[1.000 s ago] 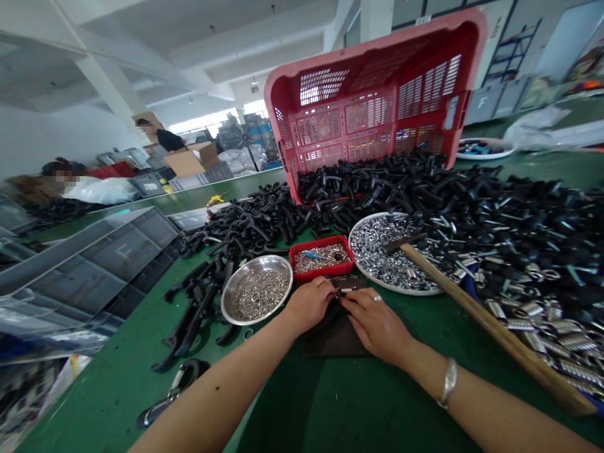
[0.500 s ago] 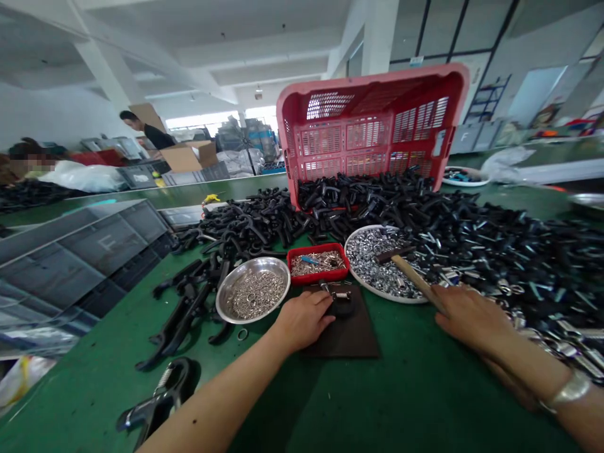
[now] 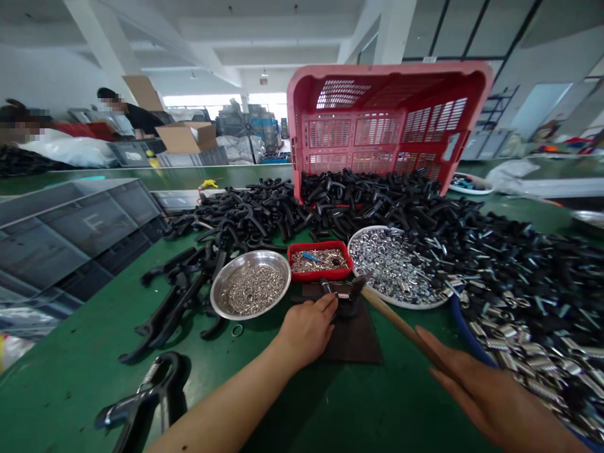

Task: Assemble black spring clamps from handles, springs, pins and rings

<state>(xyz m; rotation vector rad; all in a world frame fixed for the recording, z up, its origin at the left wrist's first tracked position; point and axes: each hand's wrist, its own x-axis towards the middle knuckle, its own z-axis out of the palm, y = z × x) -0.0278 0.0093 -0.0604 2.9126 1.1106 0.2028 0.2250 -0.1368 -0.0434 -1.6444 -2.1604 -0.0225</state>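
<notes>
My left hand (image 3: pixel 306 330) rests on a dark square pad (image 3: pixel 353 330), its fingertips pressed against a small black part with a metal spring (image 3: pixel 340 294). My right hand (image 3: pixel 486 390) is closed round the wooden handle of a hammer (image 3: pixel 394 318); the hammer's head sits on or just over that part. Just behind the pad stand a small red tray of metal pins (image 3: pixel 319 259), a round steel dish of small rings (image 3: pixel 250 290) on the left and a white plate of nuts (image 3: pixel 391 264) on the right.
A red crate (image 3: pixel 382 126) lies tipped on its side behind a wide heap of black plastic parts (image 3: pixel 472 239). Metal springs (image 3: pixel 523 352) lie at the right. Grey crates (image 3: pixel 70 233) stand at the left. Assembled black clips (image 3: pixel 141 402) lie near the front. Other people work far left.
My right hand left the part, took hold of the hammer that lay across the white plate and swung its head over to the part. My left hand stayed on the part.
</notes>
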